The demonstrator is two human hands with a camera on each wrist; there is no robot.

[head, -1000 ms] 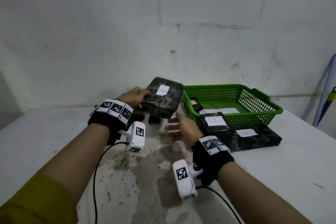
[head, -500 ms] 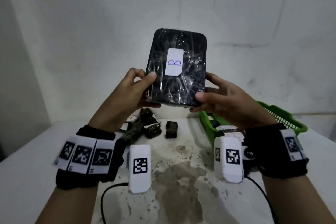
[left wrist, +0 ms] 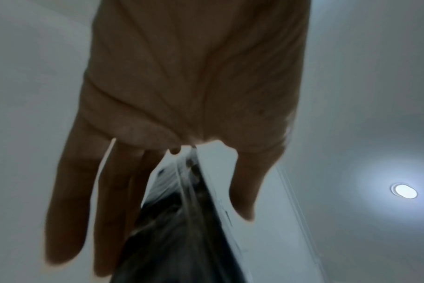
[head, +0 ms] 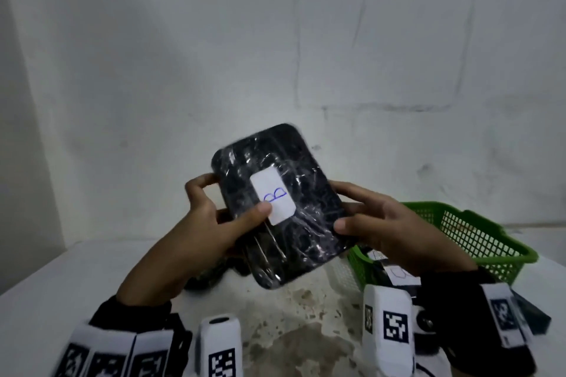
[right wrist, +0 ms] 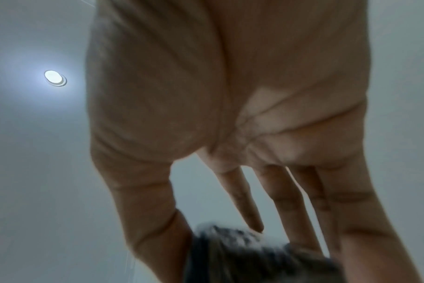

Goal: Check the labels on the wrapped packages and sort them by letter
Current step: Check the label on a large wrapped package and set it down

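wrist gear: black bands with white tags and little white boxes on both wrists, right at the bottom of the head view
surface: white, with a big brownish stain in the middle
left hand: thumb pressed on the front of the package, right at the label's lower corner, fingers curled round the left edge and back
right hand: thumb on the front near the right edge, fingers behind, so it's pinched from both sides
package: black, wrapped in crinkly clear film, held up off the surface and tilted, blocks most of what's behind it
label: white, blue "B" lying sideways
dark bits: some small dark things on the surface behind the left hand, can't tell what
basket: green plastic mesh, off to the right; the right hand hides its near corner, another labelled package peeks out beneath the wrist
wall: plain, scuffed white
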